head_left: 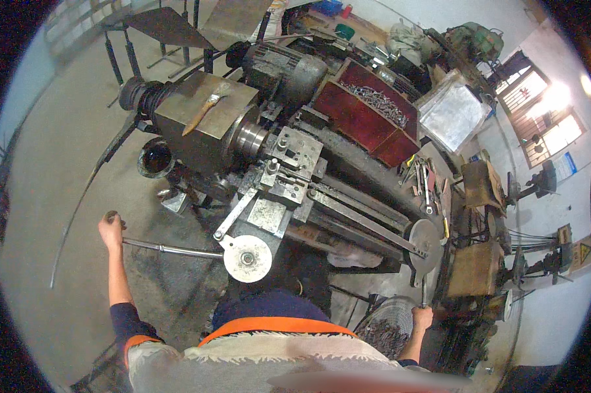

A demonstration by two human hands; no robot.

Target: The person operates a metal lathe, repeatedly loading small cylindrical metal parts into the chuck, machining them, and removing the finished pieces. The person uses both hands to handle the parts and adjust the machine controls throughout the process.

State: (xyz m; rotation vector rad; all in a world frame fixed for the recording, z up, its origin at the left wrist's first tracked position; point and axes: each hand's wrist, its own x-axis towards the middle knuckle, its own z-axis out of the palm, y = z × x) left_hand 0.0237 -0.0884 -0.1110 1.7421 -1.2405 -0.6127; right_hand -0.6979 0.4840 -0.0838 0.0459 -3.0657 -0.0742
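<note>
My left hand is closed at the outer end of a long steel lever, with a dark knob-like end showing at the fingers. This lever runs to a pale round hub disc at the front of a small lathe. My right hand grips the short handle below a grey round plate at the machine's right end. Between them lies the metal slide block, beside the bright spindle nose. Any workpiece there is too small to make out.
A brush lies on the headstock, with a motor behind. A dark red bin holds many small metal parts. Wrenches lie right of it. A basket of dark pieces stands by my right hand.
</note>
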